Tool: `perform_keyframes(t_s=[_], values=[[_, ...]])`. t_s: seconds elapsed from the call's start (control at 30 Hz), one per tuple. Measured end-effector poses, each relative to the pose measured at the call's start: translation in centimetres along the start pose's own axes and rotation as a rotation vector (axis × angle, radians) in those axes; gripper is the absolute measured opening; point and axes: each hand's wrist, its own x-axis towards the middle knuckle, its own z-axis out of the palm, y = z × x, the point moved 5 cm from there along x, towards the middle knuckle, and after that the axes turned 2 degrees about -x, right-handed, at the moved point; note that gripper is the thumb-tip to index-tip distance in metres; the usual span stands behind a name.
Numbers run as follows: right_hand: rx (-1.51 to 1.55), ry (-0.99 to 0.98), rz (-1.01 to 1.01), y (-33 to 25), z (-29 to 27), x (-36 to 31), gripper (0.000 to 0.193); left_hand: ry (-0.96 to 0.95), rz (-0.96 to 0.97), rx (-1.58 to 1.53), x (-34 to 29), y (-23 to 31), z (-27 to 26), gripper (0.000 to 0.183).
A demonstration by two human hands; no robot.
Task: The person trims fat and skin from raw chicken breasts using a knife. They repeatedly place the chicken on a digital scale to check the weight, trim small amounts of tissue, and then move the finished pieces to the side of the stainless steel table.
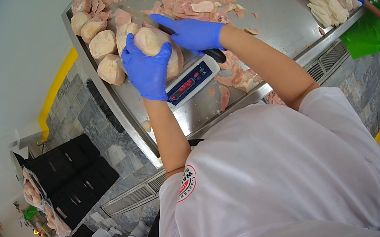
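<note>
Generally: Handling and Grip Points

The meat piece (151, 42) sits over the scale (193, 81), near the left corner of the table (280, 26). The left hand (147, 71) clasps its near side, thumb and fingers spread wide. The right hand (197, 34) wraps around the black-handled knife (215, 55), index finger extended; blade contact is unclear. Bulk suggests a heavy, yielding, probably slippery load. Hold it low on the rounded flanks, palm broad.

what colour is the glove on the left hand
The left glove is blue, clear in the head view.
</note>
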Motion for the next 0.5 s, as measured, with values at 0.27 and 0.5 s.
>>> perform_keyframes(t_s=[0.27,0.5], values=[[-0.063,0.085,-0.128,6.1,4.4,-7.0,0.076,-0.074,0.026,-0.094,1.0,-1.0,0.6,0.098],[0.044,-0.027,0.153,2.8,-0.1,-8.6,0.075,-0.298,0.214,-0.356,2.9,-3.2,-1.6,0.107]])
